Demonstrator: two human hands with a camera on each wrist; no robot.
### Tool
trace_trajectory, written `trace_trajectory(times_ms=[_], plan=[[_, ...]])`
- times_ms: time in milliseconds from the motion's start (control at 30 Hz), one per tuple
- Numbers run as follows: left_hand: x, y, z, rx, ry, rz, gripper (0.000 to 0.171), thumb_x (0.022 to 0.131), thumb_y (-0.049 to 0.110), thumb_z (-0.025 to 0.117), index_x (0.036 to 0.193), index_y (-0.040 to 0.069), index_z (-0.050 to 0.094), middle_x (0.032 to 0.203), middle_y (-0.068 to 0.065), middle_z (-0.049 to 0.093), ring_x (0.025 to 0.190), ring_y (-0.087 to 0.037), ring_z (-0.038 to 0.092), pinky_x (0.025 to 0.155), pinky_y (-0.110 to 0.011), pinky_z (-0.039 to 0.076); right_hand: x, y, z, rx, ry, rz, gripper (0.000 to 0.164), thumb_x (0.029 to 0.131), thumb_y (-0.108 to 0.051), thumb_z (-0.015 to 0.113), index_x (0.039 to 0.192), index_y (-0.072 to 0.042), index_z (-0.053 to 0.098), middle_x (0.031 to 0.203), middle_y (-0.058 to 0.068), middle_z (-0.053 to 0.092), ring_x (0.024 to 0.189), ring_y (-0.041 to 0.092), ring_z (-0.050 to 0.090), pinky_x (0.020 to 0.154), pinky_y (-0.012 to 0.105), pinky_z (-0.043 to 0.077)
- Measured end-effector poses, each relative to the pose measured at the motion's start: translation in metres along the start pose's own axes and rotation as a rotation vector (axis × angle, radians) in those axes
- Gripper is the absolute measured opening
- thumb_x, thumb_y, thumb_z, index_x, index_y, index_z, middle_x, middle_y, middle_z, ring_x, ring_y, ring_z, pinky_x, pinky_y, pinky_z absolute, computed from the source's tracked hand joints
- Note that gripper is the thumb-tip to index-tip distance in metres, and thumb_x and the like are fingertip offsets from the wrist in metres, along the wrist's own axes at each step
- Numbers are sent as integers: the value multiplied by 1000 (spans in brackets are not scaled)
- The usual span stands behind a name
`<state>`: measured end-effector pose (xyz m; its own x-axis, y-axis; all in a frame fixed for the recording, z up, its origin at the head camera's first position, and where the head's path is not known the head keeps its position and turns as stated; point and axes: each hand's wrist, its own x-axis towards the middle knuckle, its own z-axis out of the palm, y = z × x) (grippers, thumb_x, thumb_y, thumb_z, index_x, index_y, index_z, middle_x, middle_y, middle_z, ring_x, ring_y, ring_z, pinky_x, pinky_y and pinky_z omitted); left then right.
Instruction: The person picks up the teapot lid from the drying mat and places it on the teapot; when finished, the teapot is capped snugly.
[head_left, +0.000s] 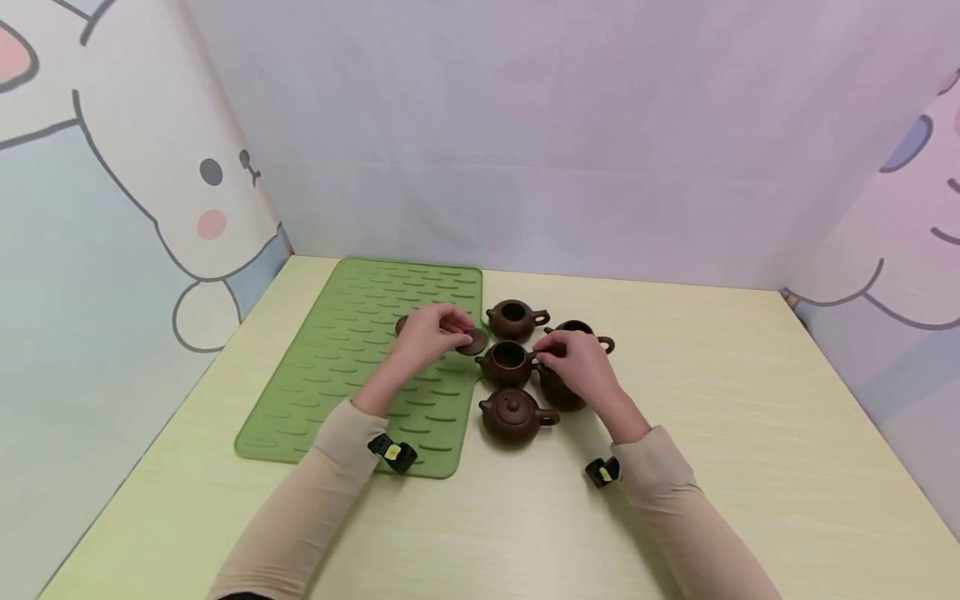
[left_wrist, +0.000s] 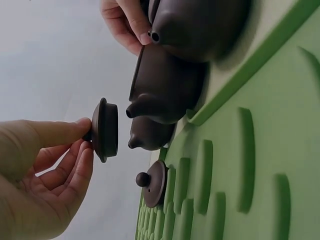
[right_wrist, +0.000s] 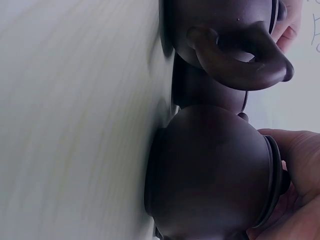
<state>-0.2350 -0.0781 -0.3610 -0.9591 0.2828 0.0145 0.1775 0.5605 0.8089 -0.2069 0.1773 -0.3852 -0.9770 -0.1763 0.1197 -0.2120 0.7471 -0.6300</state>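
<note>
My left hand (head_left: 429, 335) pinches a dark brown teapot lid (left_wrist: 106, 131) by its knob, in the air beside an open teapot (head_left: 498, 373). My right hand (head_left: 581, 364) has its thumb and fingertips pinched at that open teapot's handle. Under the right palm stands a lidded teapot (right_wrist: 215, 165), partly hidden in the head view. Nearest me is another lidded teapot (head_left: 510, 425), its spout to the left. A second loose lid (left_wrist: 156, 185) lies knob up on the green mat, mostly hidden behind the left hand in the head view.
A green ridged mat (head_left: 360, 392) covers the table's left part, its right edge close to the teapot spouts. Farther back stand an open teapot (head_left: 513, 328) and, to its right, another teapot (head_left: 576, 323) partly behind the right hand. Fabric walls (head_left: 540, 167) enclose the pale table (head_left: 720, 417).
</note>
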Motion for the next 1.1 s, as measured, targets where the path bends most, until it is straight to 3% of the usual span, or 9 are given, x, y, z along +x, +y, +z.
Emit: trace_trajectory(times_ms=[500,1100], plan=[[8,16,21,-19,-17,72,19,88,7,75,106,5,70,105,-12,73,96,-23,70,84,-29,59,0,-1,1,-12,2,5,11,91,-13,72,100,-12,78,106,8,75,100,26,68,88,45,55],[11,24,38,16,-63,78,18,88,8,75,105,8,71,103,-8,73,96,-19,69,84,-27,58,1,1,1,-18,8,-8,11,91,-12,71,100,-11,78,104,7,76,100,26,69,88,45,55]])
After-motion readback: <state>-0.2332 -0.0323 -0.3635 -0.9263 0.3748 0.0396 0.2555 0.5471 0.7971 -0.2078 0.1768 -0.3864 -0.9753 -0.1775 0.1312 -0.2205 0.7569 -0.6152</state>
